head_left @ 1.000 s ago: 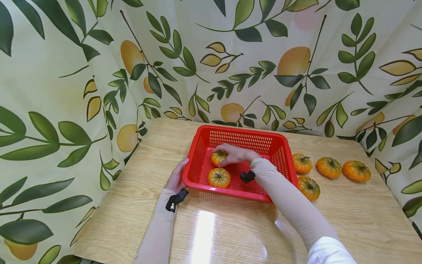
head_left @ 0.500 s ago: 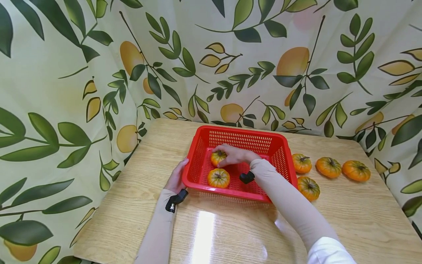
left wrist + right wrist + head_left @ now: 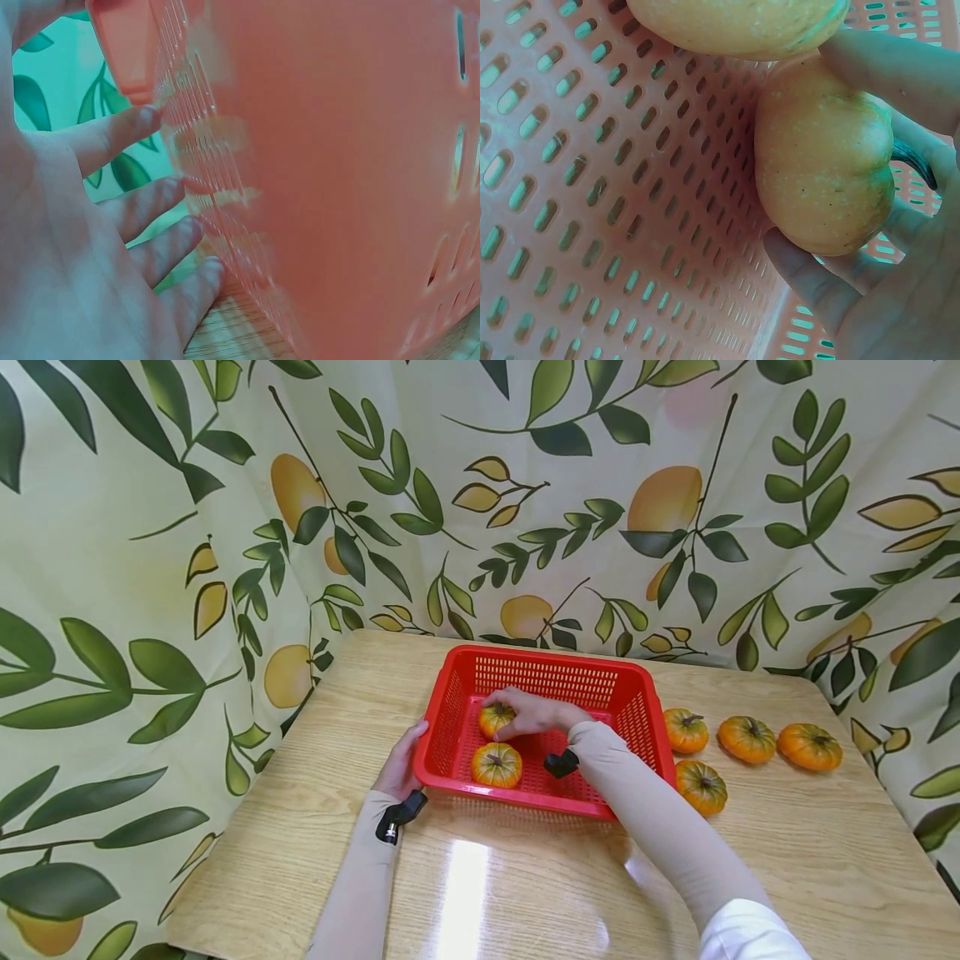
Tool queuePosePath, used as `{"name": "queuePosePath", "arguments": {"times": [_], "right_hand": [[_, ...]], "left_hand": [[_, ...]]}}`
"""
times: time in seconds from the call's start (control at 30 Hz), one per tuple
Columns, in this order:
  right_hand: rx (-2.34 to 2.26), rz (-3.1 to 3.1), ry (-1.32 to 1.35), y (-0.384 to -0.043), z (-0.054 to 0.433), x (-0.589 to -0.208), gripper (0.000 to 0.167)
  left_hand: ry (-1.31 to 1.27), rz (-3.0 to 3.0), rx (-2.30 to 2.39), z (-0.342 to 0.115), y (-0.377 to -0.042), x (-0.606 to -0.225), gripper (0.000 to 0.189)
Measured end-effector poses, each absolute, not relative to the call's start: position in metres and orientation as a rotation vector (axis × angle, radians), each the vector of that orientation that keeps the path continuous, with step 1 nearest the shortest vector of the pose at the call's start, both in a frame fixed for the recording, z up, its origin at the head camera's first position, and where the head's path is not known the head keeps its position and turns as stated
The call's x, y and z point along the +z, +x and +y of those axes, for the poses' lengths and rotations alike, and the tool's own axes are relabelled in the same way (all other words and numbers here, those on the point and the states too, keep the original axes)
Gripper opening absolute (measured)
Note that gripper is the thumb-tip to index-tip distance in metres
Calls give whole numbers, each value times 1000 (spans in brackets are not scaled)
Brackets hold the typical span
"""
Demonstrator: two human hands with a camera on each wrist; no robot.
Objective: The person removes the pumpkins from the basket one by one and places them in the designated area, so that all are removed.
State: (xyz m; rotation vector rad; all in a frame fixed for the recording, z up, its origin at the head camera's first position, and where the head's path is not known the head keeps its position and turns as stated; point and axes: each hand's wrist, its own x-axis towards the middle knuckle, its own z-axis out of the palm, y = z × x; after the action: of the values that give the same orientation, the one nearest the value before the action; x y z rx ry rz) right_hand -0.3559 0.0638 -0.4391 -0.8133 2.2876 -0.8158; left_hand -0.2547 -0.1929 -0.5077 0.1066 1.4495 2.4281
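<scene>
In the head view a red slotted plastic basket (image 3: 555, 803) stands on the table. My left hand (image 3: 400, 764) is at its left end, the thumb by the rim. The left wrist view has that hand's spread, mostly straight fingers (image 3: 127, 139) touching the outer wall. Inside the basket my right hand (image 3: 531, 710) holds a small orange pumpkin (image 3: 493, 723) from above, with thumb and fingers on opposite sides. In the right wrist view the held pumpkin (image 3: 821, 161), with its dark stem, touches a second pumpkin (image 3: 742, 26), seen nearer the front in the head view.
Right of the basket on the wooden table (image 3: 300, 860) lie several more pumpkins, one near the basket's corner (image 3: 701, 787) and another at the far right (image 3: 810, 747). A leaf-patterned cloth (image 3: 555, 468) hangs behind and at the sides.
</scene>
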Motion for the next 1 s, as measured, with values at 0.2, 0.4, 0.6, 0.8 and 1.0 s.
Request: {"name": "queuePosePath", "arguments": {"times": [0.2,0.4,0.6,0.8,1.0], "right_hand": [[-807,2293,-826,-355,64,-439,59],[-802,2294,-812,-355,64,-438,59],[-802,2292,-807,-355,64,-439,60],[-803,2291,-798,-354,64,-438,60],[-797,2290,-799,-354,63,-438,60]], "left_hand": [[101,1447,2430,-192,-255,-506,46],[79,1448,2435,-192,-254,-505,46],[75,1449,2423,-192,-253,-505,46],[67,1451,2429,-192,-252,-501,47],[64,1452,2422,-192,-250,-498,48]]}}
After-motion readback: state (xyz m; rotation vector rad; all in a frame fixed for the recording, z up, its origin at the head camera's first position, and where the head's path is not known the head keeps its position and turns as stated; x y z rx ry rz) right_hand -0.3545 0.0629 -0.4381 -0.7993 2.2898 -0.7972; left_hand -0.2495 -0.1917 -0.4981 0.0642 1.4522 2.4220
